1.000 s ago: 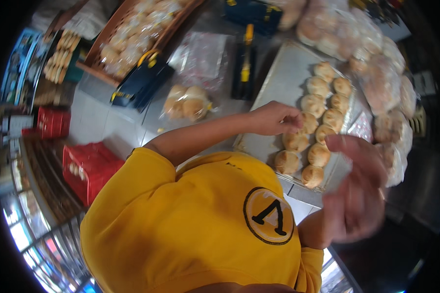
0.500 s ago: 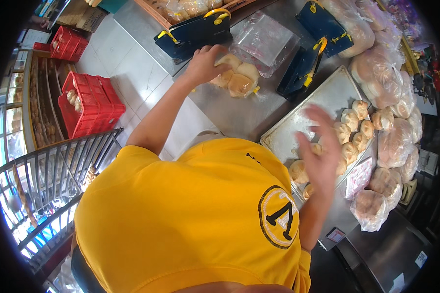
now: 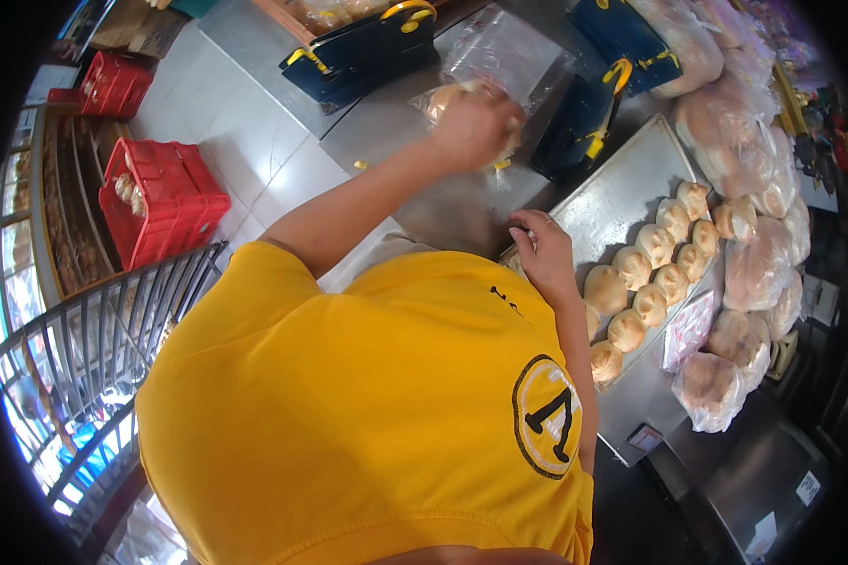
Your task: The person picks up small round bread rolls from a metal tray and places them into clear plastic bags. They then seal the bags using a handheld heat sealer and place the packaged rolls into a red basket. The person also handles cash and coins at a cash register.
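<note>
Left hand (image 3: pixel 481 122) over bagged buns (image 3: pixel 448 97)

The bagged buns lie on the steel tabletop (image 3: pixel 440 202); blur hides whether that hand grips them. The right hand (image 3: pixel 548 252), half-open, seemingly empty, hovers at the baking tray's (image 3: pixel 614 191) corner. Handling the bag appears underway; the next move calls for a light grip.

The blurred left hand (image 3: pixel 481 129) seems to touch the bagged buns (image 3: pixel 443 100).
</note>
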`<state>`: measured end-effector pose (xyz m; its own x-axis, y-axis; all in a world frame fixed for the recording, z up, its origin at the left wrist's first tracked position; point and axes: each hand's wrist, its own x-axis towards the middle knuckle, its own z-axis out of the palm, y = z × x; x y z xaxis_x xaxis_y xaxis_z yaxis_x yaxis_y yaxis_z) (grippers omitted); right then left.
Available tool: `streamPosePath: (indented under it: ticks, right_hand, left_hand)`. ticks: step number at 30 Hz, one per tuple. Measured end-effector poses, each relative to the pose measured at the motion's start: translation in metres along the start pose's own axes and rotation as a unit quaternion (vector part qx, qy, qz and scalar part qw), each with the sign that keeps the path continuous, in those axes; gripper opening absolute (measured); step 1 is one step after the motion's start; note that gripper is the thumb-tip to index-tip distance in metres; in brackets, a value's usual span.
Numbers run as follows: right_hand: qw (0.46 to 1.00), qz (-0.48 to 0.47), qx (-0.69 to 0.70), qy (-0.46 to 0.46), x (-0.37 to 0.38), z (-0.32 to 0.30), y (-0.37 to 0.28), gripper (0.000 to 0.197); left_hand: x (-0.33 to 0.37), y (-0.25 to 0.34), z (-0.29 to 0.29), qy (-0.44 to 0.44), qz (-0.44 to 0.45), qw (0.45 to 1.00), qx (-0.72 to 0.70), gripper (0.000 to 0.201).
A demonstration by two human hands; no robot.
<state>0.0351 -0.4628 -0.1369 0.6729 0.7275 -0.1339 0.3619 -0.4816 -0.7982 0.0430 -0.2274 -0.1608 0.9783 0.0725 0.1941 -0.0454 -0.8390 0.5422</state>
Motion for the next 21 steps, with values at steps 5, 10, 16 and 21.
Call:
streamPosePath:
  ticks: [5,10,16,21]
  right_hand:
    - [0.998,-0.014,-0.036,0.049,-0.003,-0.009,0.005,0.019]
    - [0.995,0.013,-0.045,0.09,-0.012,-0.006,0.006,0.018]
    - [0.993,-0.017,-0.066,0.1,-0.008,-0.006,0.003,0.017]
    - [0.992,0.024,-0.064,0.105,-0.011,-0.008,0.004,0.019]
  left_hand:
    - [-0.001,0.018,-0.004,-0.131,0.052,0.958,0.251,0.033]
    - [0.044,-0.006,-0.02,-0.349,-0.041,0.906,0.235,0.046]
    - [0.092,-0.085,0.041,-0.061,0.107,0.956,0.266,0.058]
    - [0.128,-0.095,0.049,-0.118,-0.12,0.973,0.155,0.038]
